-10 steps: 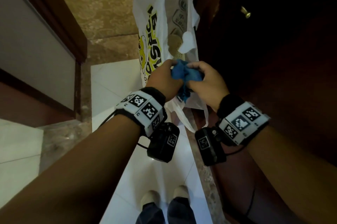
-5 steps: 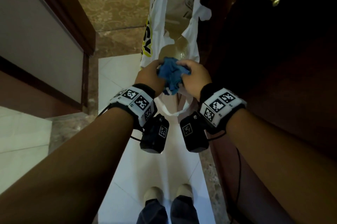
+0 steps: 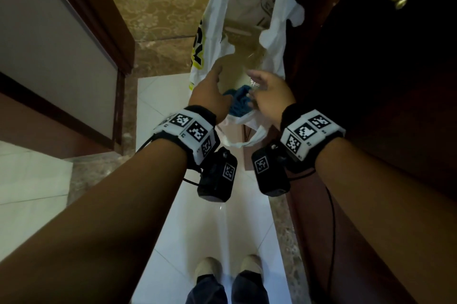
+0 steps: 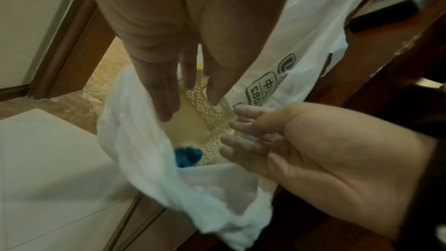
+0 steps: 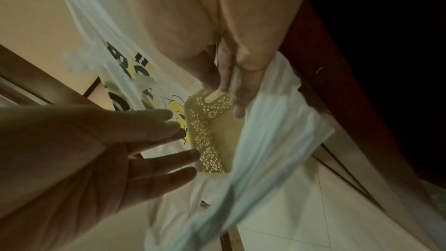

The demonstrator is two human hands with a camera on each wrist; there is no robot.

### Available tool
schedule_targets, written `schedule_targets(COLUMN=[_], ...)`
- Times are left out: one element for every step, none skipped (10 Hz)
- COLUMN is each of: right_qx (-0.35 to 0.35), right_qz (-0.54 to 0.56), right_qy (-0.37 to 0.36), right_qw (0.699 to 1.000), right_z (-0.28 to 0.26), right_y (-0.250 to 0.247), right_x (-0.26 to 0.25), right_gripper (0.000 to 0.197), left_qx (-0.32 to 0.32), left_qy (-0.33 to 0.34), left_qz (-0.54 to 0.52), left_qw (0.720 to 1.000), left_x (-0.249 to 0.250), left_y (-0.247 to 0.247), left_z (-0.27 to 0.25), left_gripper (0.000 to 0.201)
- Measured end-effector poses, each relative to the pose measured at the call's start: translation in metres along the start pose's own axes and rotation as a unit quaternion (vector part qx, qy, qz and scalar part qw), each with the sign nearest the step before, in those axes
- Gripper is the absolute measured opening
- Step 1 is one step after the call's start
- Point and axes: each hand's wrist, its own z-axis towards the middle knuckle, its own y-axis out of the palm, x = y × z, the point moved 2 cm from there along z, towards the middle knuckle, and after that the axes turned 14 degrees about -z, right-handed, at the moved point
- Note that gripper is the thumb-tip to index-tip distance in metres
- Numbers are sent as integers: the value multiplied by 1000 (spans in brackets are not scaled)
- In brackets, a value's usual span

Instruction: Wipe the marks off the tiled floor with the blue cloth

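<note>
The crumpled blue cloth (image 3: 239, 102) lies loose inside a white plastic bag (image 3: 249, 6), against a cream perforated basket (image 4: 207, 106) that sits in the bag. In the left wrist view the cloth (image 4: 188, 156) is low in the bag's mouth. My left hand (image 3: 210, 88) hovers at the left of the bag mouth with fingers straight and holds nothing. My right hand (image 3: 265, 88) is opposite it at the right, fingers spread and empty. The white tiled floor (image 3: 222, 229) stretches below; I see no marks on it from here.
The bag hangs against a dark wooden door (image 3: 383, 105) with a brass knob (image 3: 395, 0) on the right. A brown door frame (image 3: 106, 31) stands on the left. My feet (image 3: 227, 268) are on the tiles, and a marble strip (image 3: 126, 130) borders them.
Both hands gripped the bunched blue cloth over the bag a moment ago. They have let go and spread apart, and the cloth has dropped into the bag.
</note>
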Motion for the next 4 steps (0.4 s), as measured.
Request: schedule_targets(right_qx=[-1,-6,-29,-35], right_qz=[-6,-26,-52,-79], right_qy=[-3,-8,-17,-21], right_qw=[1000,1000,998,996], right_z=[-1,-4,-13,-21], right_y=[-4,-7,-10,-17], right_x=[4,5,2,-3], right_gripper=[50,47,45,42], left_qx=[1,-5,-16,-13], left_qy=[5,5,2,10], left_qz=[7,6,10,24], left_qw=[1000,1000,1000,1000], left_x=[-1,-3,-6,-4], left_y=[1,2,3,-2], left_z=[1,1,-7,-15], left_gripper=[72,70,64,59])
